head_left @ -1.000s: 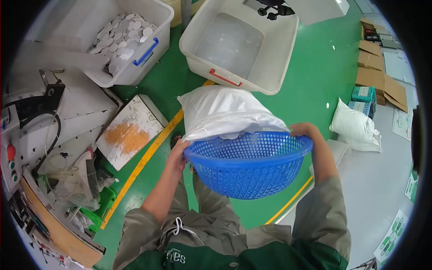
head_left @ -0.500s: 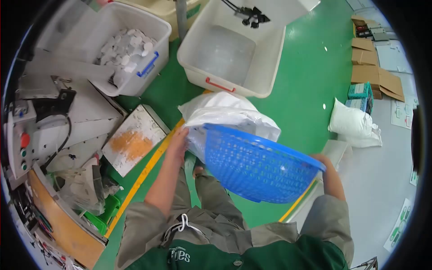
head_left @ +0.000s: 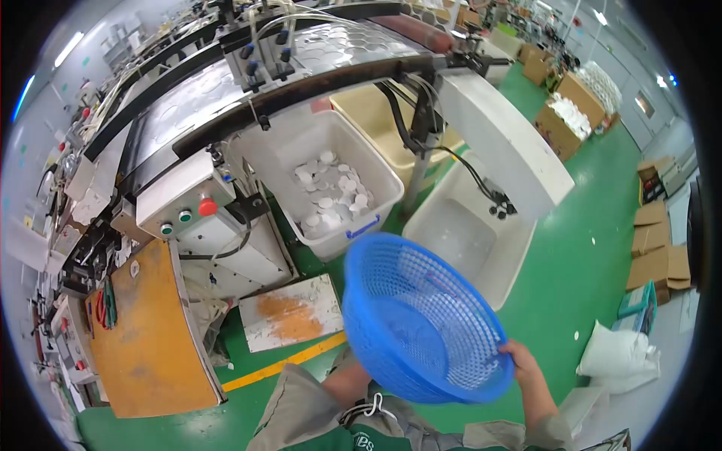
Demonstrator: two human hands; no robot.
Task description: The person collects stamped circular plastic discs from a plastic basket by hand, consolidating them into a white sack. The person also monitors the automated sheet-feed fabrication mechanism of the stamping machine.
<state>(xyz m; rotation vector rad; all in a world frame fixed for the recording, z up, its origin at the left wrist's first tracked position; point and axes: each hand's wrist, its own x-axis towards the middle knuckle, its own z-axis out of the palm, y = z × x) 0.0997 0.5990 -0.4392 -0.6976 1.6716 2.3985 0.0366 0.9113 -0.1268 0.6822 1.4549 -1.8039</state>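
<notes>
A blue perforated plastic basket (head_left: 410, 323) is tilted in front of me, its open side facing up toward the camera. Nothing lies in it that I can see. My right hand (head_left: 520, 362) grips its rim at the lower right, fingers closed over the edge. Only the left forearm shows, running up behind the basket's lower left side; my left hand itself is hidden there, so what it holds or touches cannot be made out.
A grey-white bin (head_left: 383, 192) holds many white discs under a machine. Right of it stand a cream bin (head_left: 368, 113) and a white bin (head_left: 519, 263). A stained board (head_left: 252, 331) lies near a control box (head_left: 177, 199). White sack (head_left: 613, 353) and cartons (head_left: 648, 240) stand right.
My view has risen toward the machine. The basket has swung so its inside faces me. The white bag beside it and my left hand no longer show.
</notes>
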